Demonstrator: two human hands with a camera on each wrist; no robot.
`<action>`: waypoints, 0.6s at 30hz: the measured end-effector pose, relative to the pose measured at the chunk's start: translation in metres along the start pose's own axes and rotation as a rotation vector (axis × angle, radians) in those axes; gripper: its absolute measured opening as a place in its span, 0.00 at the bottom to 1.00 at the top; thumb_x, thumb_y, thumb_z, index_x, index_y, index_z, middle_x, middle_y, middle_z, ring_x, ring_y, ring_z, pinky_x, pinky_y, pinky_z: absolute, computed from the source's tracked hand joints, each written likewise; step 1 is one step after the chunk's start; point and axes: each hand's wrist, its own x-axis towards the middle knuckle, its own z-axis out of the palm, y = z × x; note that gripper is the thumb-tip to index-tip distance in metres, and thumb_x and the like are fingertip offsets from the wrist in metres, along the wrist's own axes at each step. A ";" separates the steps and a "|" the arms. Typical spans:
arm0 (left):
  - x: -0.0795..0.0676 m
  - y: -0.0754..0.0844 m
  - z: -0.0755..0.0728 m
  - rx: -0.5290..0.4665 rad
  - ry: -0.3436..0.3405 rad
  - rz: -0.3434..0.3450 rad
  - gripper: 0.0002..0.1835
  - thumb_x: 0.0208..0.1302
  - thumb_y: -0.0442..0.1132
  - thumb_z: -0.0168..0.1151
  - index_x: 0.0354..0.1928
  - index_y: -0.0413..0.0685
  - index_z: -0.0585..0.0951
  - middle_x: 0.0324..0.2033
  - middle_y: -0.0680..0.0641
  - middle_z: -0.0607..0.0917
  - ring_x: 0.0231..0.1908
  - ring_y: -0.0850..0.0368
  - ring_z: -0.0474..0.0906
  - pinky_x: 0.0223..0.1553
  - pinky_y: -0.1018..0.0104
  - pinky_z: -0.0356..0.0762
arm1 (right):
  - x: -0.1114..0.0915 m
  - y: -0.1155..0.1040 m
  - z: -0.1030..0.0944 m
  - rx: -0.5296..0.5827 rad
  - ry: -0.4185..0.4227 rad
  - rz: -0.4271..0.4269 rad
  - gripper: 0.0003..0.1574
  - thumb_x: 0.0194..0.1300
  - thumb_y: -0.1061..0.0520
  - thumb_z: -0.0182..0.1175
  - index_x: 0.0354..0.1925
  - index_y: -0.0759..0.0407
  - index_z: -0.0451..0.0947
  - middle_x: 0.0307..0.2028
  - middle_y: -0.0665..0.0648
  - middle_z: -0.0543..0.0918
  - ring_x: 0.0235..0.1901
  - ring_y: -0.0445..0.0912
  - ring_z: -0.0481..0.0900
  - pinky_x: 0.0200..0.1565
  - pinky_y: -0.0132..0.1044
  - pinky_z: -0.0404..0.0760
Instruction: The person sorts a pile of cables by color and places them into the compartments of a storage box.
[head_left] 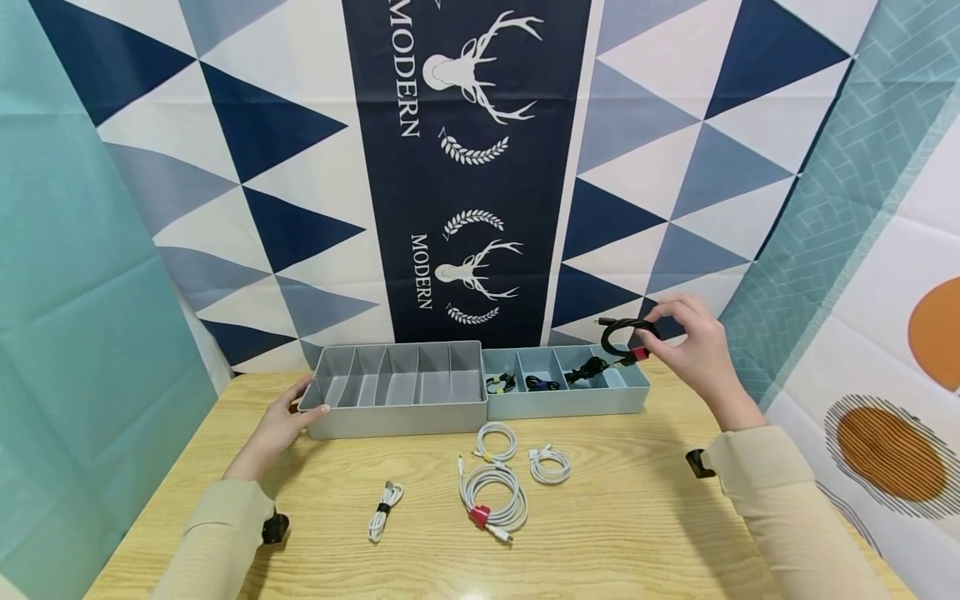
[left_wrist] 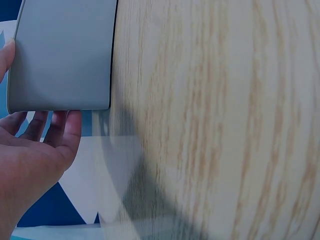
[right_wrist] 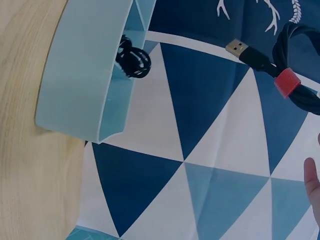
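Note:
My right hand [head_left: 693,343] pinches a coiled black USB cable [head_left: 613,340] above the right end of the light-blue divided box [head_left: 566,406]. The right wrist view shows the cable's metal USB plug [right_wrist: 236,48] and its red strap [right_wrist: 287,82]; only part of my hand appears at that view's right edge. My left hand [head_left: 281,427] holds the left end of the grey divided box [head_left: 397,422], thumb at the front corner and fingers against the end. In the left wrist view, the fingers [left_wrist: 70,131] touch the box's end wall.
Bundled black cables [head_left: 588,371] lie in the light-blue box. On the wooden table [head_left: 615,533], in front of the boxes, are a white cable with a black strap [head_left: 385,511], a large red-strapped white coil [head_left: 495,500] and smaller white coils [head_left: 550,467]. A patterned cloth [head_left: 300,167] hangs behind.

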 end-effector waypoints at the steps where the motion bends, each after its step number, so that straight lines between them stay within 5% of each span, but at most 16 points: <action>1: 0.000 0.000 0.000 0.001 0.000 0.000 0.49 0.52 0.59 0.59 0.69 0.53 0.44 0.67 0.39 0.49 0.62 0.38 0.54 0.57 0.44 0.59 | -0.001 0.001 0.000 -0.005 0.000 0.011 0.14 0.42 0.64 0.69 0.30 0.57 0.76 0.36 0.53 0.76 0.43 0.47 0.69 0.44 0.37 0.65; 18: 0.001 -0.002 0.000 -0.001 -0.007 -0.015 0.51 0.49 0.62 0.59 0.69 0.55 0.44 0.67 0.40 0.49 0.61 0.40 0.55 0.56 0.44 0.59 | -0.014 0.025 0.010 -0.072 -0.040 0.163 0.11 0.47 0.62 0.66 0.30 0.58 0.75 0.37 0.58 0.74 0.45 0.55 0.67 0.46 0.57 0.60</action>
